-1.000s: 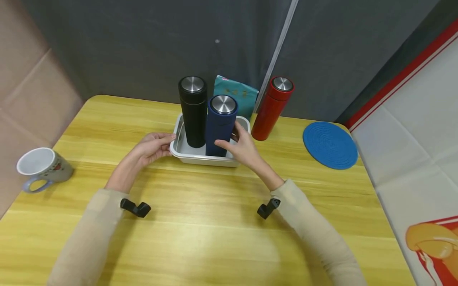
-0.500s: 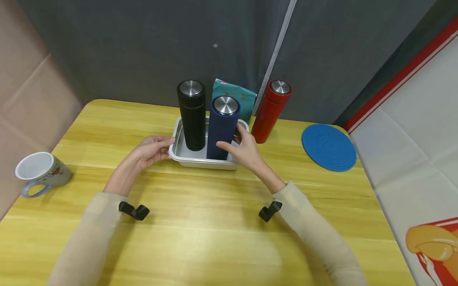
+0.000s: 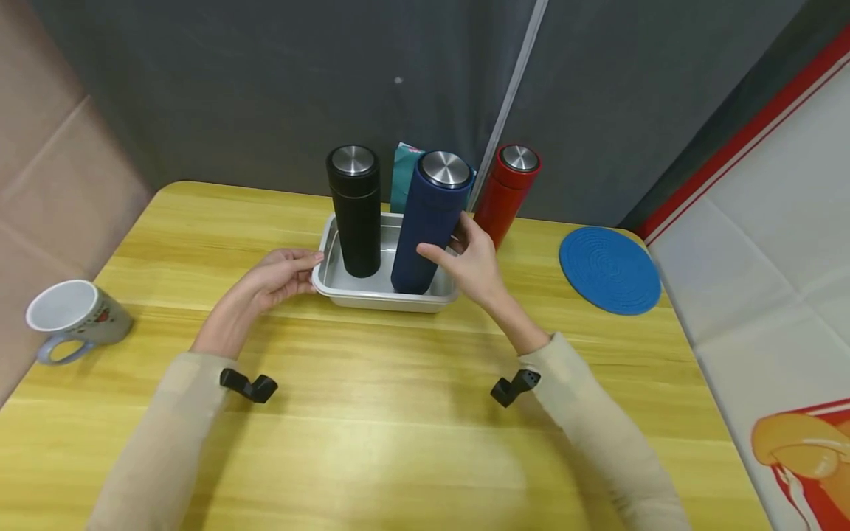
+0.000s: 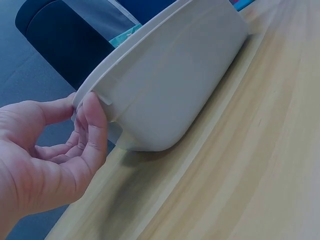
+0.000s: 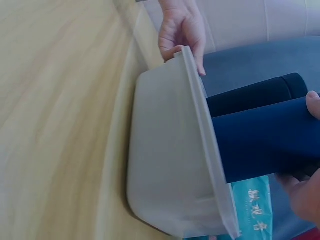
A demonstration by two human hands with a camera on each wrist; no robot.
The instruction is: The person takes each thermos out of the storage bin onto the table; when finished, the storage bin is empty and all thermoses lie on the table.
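Note:
A metal tray (image 3: 372, 298) stands on the yellow wooden table (image 3: 398, 413). Inside it a black flask (image 3: 356, 210) stands upright at the left. My right hand (image 3: 473, 265) grips a dark blue flask (image 3: 430, 221), which leans right with its base low in the tray. My left hand (image 3: 282, 273) pinches the tray's left rim (image 4: 95, 90) between thumb and fingers. In the right wrist view the tray (image 5: 170, 165) lies in front of the blue flask (image 5: 265, 142) and black flask (image 5: 255, 95).
A red flask (image 3: 508, 193) stands just behind the tray's right end, with a teal packet (image 3: 401, 177) against the grey curtain. A blue round mat (image 3: 609, 269) lies at the right. A white mug (image 3: 69, 316) sits near the table's left edge.
My right hand has lifted the blue flask up and to the right, tilting it. The left hand stays on the tray's rim.

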